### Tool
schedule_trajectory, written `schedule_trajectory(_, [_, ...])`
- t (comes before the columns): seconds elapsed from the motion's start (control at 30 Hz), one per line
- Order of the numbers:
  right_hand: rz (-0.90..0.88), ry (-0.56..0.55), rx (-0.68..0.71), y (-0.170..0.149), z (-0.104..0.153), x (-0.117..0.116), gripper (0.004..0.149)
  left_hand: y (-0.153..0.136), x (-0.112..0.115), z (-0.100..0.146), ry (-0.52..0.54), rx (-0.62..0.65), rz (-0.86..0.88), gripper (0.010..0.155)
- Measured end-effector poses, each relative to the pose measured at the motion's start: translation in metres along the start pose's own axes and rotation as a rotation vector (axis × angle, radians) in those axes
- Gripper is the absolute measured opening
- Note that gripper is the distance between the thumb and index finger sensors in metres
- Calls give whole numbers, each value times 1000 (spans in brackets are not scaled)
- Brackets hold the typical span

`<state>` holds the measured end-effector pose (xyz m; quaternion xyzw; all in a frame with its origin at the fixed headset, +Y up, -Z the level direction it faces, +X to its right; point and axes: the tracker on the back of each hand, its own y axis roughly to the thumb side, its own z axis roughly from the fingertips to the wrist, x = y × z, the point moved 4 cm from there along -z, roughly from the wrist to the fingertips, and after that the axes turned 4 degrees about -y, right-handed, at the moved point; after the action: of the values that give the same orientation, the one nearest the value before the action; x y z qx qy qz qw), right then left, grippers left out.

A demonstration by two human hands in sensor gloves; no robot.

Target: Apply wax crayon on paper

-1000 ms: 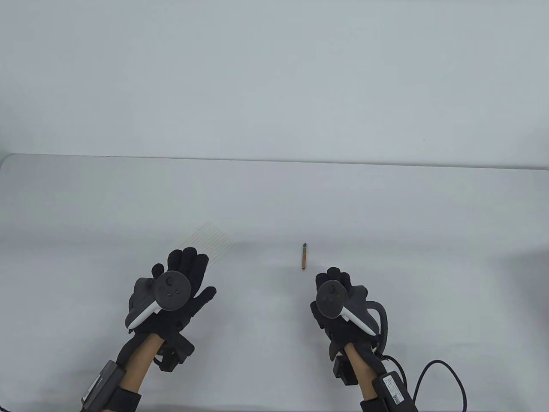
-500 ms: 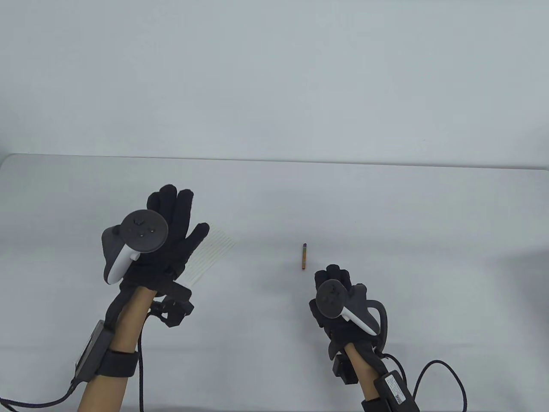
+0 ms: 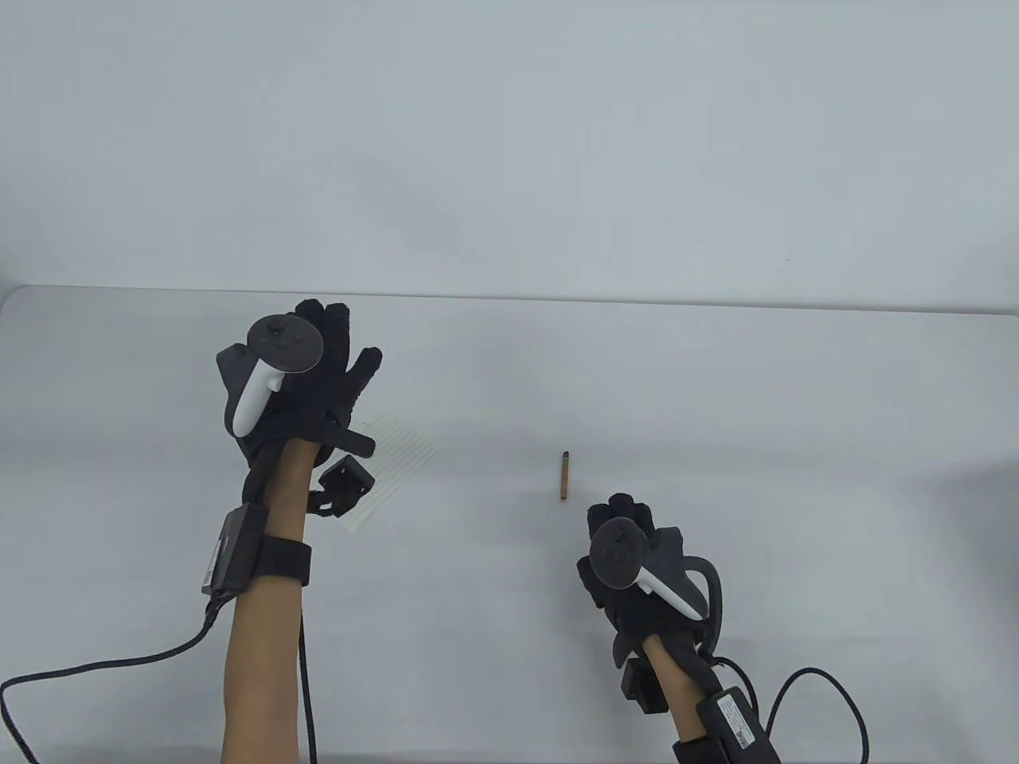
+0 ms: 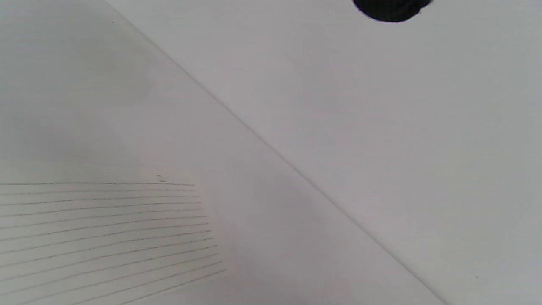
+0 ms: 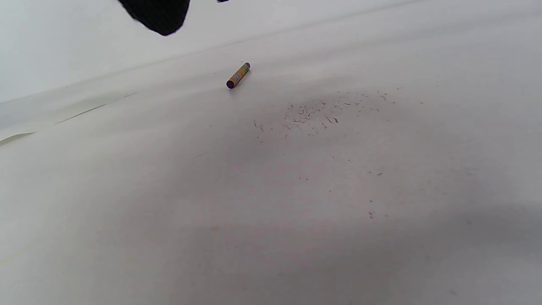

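A small sheet of lined paper (image 3: pixel 398 454) lies flat on the white table, left of centre; it also shows in the left wrist view (image 4: pixel 106 224). An orange-wrapped wax crayon (image 3: pixel 564 475) with a dark tip lies on the table to the right of the paper, and shows in the right wrist view (image 5: pixel 238 75). My left hand (image 3: pixel 330 350) is raised beyond the paper's far edge, fingers spread, holding nothing. My right hand (image 3: pixel 625 517) is just short of the crayon's near end, not touching it, and holds nothing.
The white table (image 3: pixel 716 382) has its far edge against a plain wall. Fine crayon crumbs (image 5: pixel 322 114) lie on the surface near the crayon. Cables (image 3: pixel 820 700) trail from both wrists at the front edge.
My left hand has moved away from me, from in front of the paper to beyond its far edge, uncovering the paper. The right hand and the crayon have stayed put.
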<state>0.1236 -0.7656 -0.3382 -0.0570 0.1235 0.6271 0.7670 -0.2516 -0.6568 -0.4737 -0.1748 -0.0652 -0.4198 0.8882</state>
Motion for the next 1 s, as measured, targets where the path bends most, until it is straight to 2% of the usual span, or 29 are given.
schedule_trajectory(0.2, [-12, 17, -7, -1, -3, -1, 68, -30, 45, -38, -72, -123, -59, 77])
schedule_trajectory(0.4, [-10, 26, -17, -4, -5, -1, 68, -49, 84, -62, -159, -239, -179, 70])
schedule_trajectory(0.63, [-29, 22, -10, -5, -5, 3, 68, -68, 92, -76, -160, -366, -268, 66])
schedule_trajectory(0.73, [-24, 27, -2, -4, -5, 0, 68, -79, 96, -80, -192, -431, -289, 68])
schedule_trajectory(0.87, [-10, 40, -9, -4, -6, -1, 68, -82, 98, -81, -167, -390, -232, 66])
schedule_trajectory(1.0, [-14, 41, -14, -4, -6, -1, 68, -79, 98, -79, -142, -367, -271, 63])
